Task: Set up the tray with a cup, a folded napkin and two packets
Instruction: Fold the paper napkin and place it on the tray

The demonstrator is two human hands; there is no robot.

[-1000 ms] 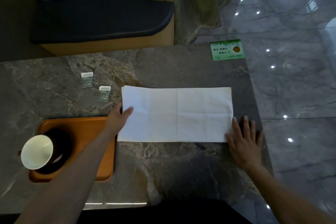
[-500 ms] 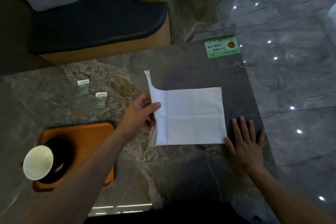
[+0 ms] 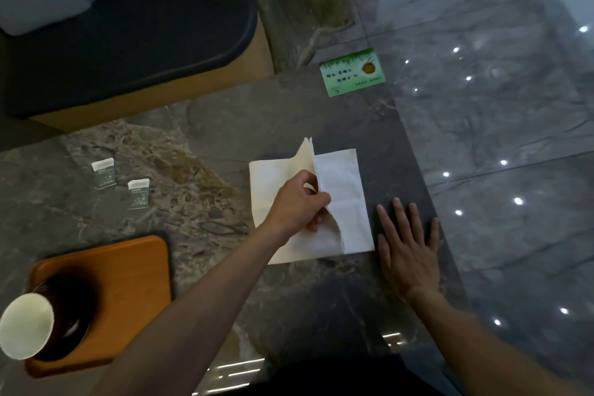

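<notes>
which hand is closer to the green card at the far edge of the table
Left, though narrowly. The left hand pinches the napkin nearer and left of the green card. The right hand lies flat on the table further toward the person.

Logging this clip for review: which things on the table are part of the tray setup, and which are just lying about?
Part of the job:
tray
cup on the tray
napkin, held mid-fold by the left hand
two packets on the table

Lying about:
green card
right hand flat on the table beside the napkin
</notes>
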